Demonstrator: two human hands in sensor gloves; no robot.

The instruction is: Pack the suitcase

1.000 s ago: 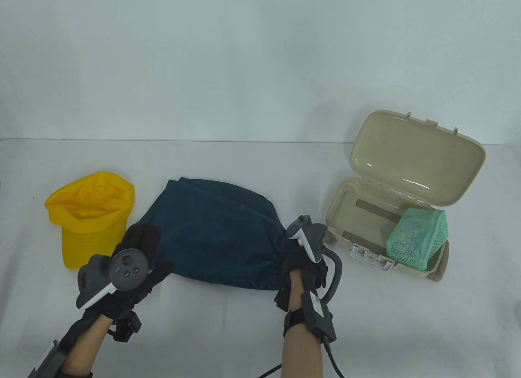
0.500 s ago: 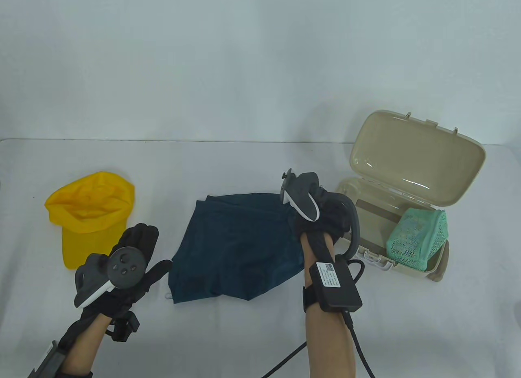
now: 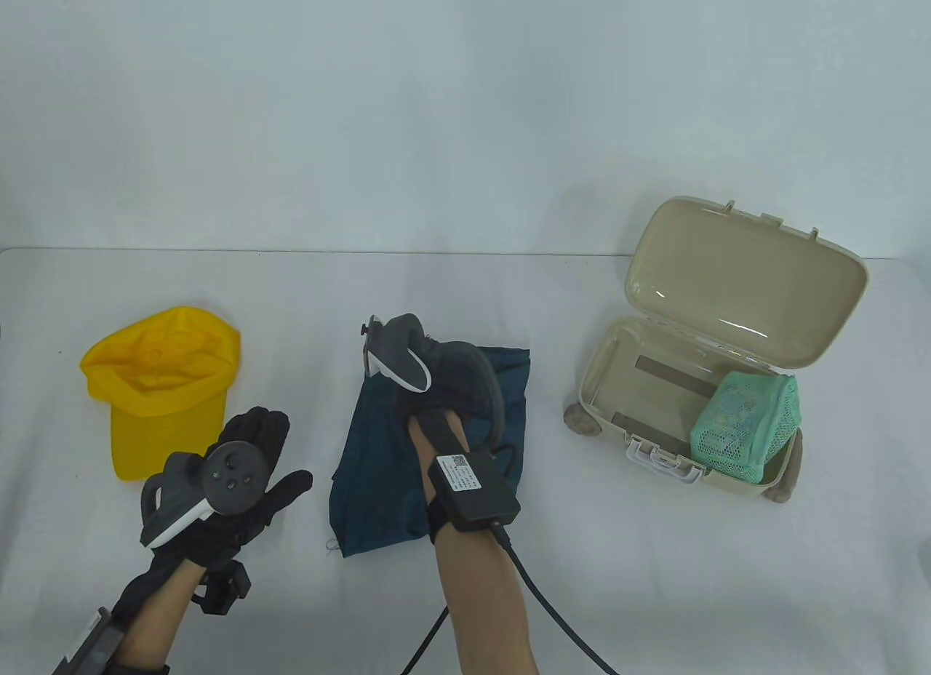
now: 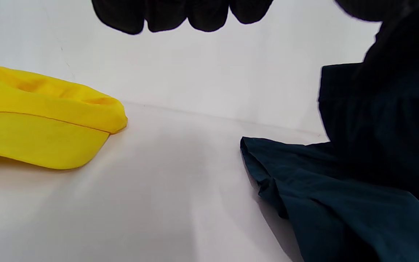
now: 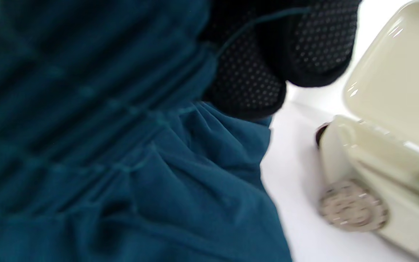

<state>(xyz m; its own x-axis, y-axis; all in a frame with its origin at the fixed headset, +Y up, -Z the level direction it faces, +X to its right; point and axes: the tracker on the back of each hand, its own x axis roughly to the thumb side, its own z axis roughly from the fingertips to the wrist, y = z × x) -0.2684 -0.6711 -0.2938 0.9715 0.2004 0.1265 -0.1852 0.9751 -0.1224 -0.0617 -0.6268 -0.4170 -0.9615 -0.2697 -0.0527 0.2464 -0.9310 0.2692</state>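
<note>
Table view, white table (image 3: 465,595), pale wall (image 3: 465,108), open suitcase (image 3: 727,340)

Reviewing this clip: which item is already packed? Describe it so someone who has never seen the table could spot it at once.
Start at the open beige suitcase on the table's right side, its lid propped up. In the near right corner of its lower tray sits a green mesh pouch. It is the only thing inside the case; the yellow cap and the dark teal garment lie on the table.
</note>
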